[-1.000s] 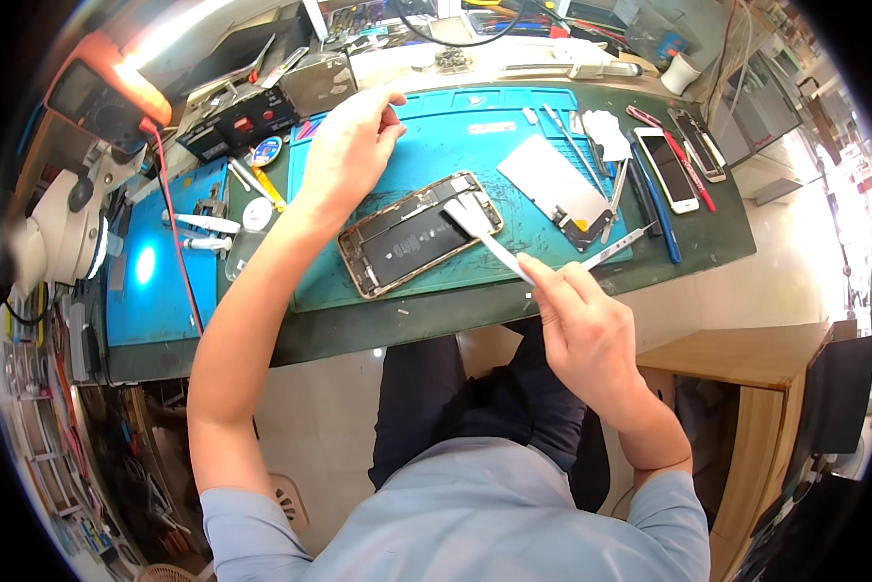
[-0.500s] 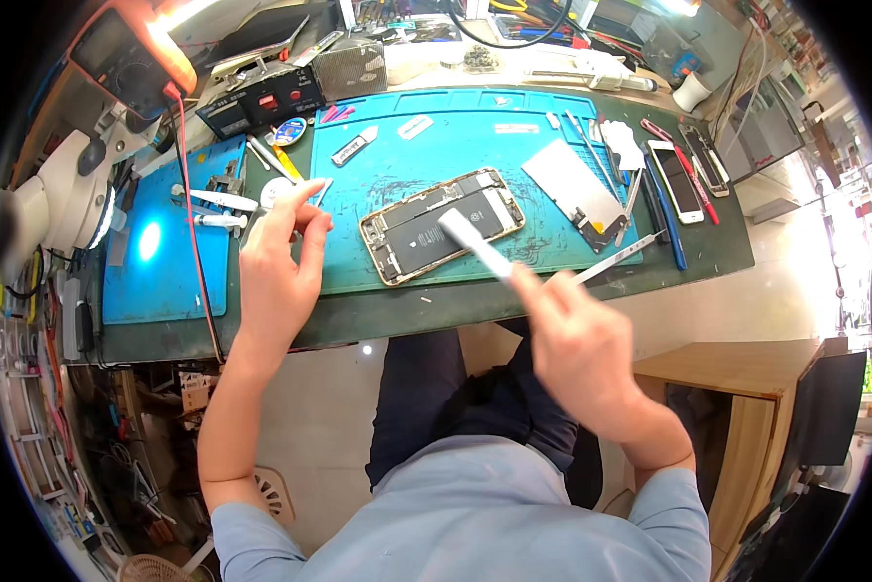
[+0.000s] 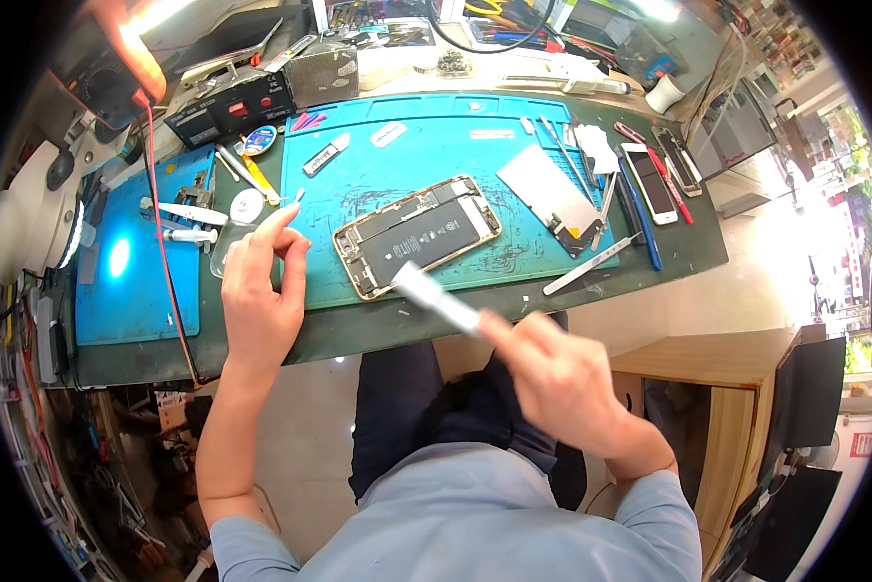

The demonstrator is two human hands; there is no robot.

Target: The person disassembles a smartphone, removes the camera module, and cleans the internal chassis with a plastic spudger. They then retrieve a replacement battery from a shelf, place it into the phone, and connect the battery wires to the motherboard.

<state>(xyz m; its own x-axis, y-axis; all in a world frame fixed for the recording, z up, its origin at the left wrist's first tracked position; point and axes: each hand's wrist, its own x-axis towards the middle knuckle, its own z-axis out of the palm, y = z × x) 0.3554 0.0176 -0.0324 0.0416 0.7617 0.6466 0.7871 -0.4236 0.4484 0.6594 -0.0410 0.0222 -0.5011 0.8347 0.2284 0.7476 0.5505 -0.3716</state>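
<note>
"Pinching the brush (image 3: 441,301), where is the right hand (image 3: 557,383) pointing?"
"At the opened phone's (image 3: 416,236) near edge; mat (image 3: 436,150) is stretching under and around it. The left hand (image 3: 263,289) is hovering left, thumb and finger apart."

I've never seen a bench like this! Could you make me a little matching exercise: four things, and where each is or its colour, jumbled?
Things:
1. Opened phone
2. White-framed phone
3. Blurred white tool
4. Multimeter

Places or colours:
A. Held in the right hand
B. Orange casing
C. On the bench, right of the large mat
D. Lying on the large turquoise mat

Pairs: 1-D, 2-C, 3-A, 4-B
</note>
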